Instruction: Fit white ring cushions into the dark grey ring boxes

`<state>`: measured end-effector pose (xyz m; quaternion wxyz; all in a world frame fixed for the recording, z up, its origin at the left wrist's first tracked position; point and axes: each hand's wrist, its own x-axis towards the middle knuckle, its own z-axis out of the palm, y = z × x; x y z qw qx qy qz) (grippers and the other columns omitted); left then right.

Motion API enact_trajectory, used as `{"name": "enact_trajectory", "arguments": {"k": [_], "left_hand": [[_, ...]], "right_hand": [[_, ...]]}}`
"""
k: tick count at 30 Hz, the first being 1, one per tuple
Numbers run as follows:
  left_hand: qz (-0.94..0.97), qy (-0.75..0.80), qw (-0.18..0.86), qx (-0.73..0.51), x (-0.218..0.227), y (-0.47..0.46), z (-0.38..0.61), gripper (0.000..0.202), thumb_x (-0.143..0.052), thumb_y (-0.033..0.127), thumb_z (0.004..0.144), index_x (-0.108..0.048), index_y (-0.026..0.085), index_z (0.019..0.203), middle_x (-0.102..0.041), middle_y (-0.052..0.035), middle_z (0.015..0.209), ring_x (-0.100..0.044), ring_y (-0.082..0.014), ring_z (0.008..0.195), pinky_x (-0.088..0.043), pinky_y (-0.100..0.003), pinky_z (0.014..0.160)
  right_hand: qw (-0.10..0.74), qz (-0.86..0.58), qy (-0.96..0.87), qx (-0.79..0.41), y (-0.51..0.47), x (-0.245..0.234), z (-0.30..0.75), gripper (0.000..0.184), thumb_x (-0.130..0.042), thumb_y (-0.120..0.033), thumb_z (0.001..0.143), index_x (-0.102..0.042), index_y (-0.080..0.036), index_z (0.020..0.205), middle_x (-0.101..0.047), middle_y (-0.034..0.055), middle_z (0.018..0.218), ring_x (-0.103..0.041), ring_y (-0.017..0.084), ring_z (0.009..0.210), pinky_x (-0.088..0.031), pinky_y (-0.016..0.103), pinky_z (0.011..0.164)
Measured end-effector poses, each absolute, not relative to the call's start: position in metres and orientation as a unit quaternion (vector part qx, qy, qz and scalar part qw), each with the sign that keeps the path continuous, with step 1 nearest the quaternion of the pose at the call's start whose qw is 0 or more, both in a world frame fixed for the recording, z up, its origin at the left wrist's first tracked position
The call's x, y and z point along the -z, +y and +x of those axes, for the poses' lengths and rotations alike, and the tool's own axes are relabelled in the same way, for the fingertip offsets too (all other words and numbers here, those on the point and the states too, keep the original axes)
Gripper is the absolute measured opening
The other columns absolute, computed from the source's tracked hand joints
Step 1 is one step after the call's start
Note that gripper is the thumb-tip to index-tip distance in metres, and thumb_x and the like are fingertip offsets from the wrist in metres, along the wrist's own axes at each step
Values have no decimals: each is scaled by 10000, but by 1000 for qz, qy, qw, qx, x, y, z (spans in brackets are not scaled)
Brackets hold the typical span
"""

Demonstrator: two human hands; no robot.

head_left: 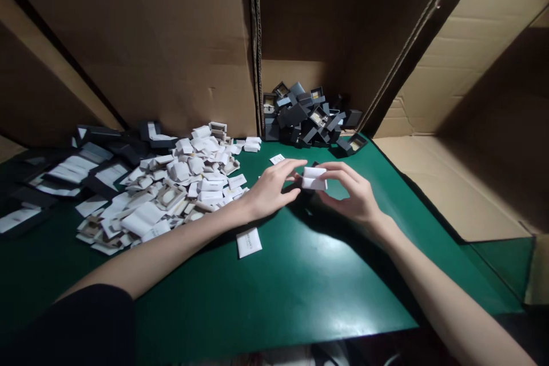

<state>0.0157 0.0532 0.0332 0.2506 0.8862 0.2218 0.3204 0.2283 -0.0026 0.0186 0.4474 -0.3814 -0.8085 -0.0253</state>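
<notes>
Between the thumb and fingers of my right hand [350,193] is a small white folded card piece [314,178], held just above the green table. A bit of something dark shows behind and below it, too hidden to name. My left hand [274,187] is just left of the piece, its fingers and thumb apart with nothing seen in them. Under my left wrist lies a flat white printed packet [249,243]. Another small white printed card [277,158] rests beyond the left hand.
Left of my hands spreads a heap of white card inserts [189,174], with black boxes holding white papers [81,166] farther left. Small dark open boxes [306,114] are piled at the back. Cardboard walls [193,40] stand behind, and a cardboard box [454,183] is on the right.
</notes>
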Motion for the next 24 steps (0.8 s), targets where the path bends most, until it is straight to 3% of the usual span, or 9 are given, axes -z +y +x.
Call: {"name": "enact_trajectory", "arguments": {"k": [5,9,13,20,24], "left_hand": [[929,223,167,-242,-21,60,13,453,-550,139,850,-488,188,1296,-505,-103,1359,-449,-246,1284,-394,-456,1078],[943,210,127,-225,-18,62,10,313,-512,162,894,-548,180,1204,-591,-94,1192,-557,-222,1120,-491,-383,936],[949,211,91,-217,-16,64,10,189,-514,208,911,-607,167,1071,-608,-72,1015,-595,-195,957,-502,-316,806],[953,203,70,-215,-7,66,9,122,-564,233,894,-646,158,945,-632,-60,925,-586,-184,886,-478,-289,746],[948,199,81,-233,-3,69,9,125,-559,221,894,-658,160,939,-634,-60,916,-585,-184,890,-481,-296,759]], "right_hand": [[440,-408,-797,66,3,-20,247,252,-621,-152,803,-563,-216,1040,-628,112,1095,-633,218,982,-535,360,828],[405,-392,-824,54,5,-16,245,248,-592,-175,838,-552,-213,1080,-629,118,1116,-625,223,1027,-538,367,843],[377,-385,-840,63,4,-12,239,229,-571,-182,858,-551,-200,1085,-627,139,1136,-611,238,1052,-523,385,843],[292,-410,-859,96,2,-18,238,210,-584,-260,862,-579,-211,1066,-676,105,1054,-615,242,894,-452,375,692],[291,-423,-853,90,3,-12,235,234,-571,-212,860,-560,-197,1094,-658,116,1085,-593,253,922,-473,385,710]]}}
